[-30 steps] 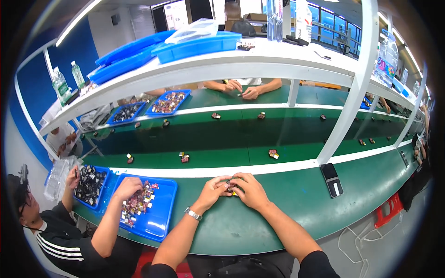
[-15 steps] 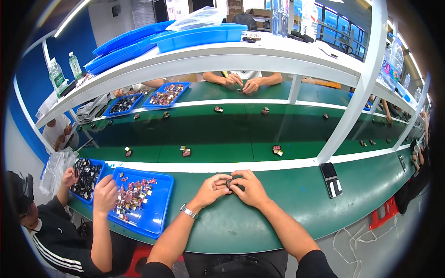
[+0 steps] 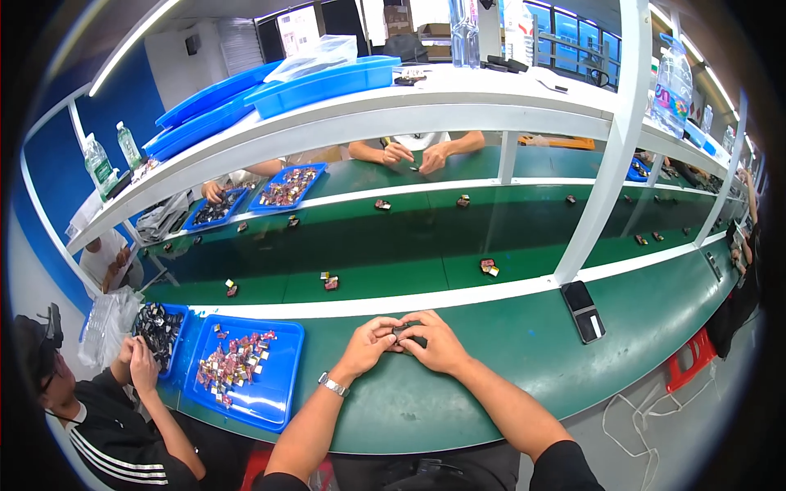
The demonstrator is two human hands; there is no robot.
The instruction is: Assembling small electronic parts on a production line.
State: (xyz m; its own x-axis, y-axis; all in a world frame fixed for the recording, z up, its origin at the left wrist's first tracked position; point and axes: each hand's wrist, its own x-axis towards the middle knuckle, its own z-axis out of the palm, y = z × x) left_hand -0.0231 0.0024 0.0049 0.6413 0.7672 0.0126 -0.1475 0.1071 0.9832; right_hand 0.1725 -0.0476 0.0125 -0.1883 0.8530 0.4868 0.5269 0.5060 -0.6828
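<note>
A small dark piece [image 3: 402,331] is pinched between my two hands above the green table, mostly covered by fingers; its exact kind cannot be made out. My left hand [image 3: 368,347], with a silver watch on its wrist, is closed on the piece's left side. From the other side my right hand [image 3: 435,344] grips it with thumb and fingers. To the left of my hands lies a blue tray [image 3: 286,368] with many small red, white and yellow parts [image 3: 232,365].
Behind my hands runs a green conveyor belt [image 3: 385,282] carrying small red-and-black pieces. A phone-like device [image 3: 583,311] lies at right. At left, a co-worker [image 3: 115,417] sits near a tray of black parts [image 3: 160,327]. A white shelf post [image 3: 602,164] rises at right.
The co-worker at left has drawn a hand back from above the parts tray, and both their hands now meet near the black parts. My hands stay together around the dark piece.
</note>
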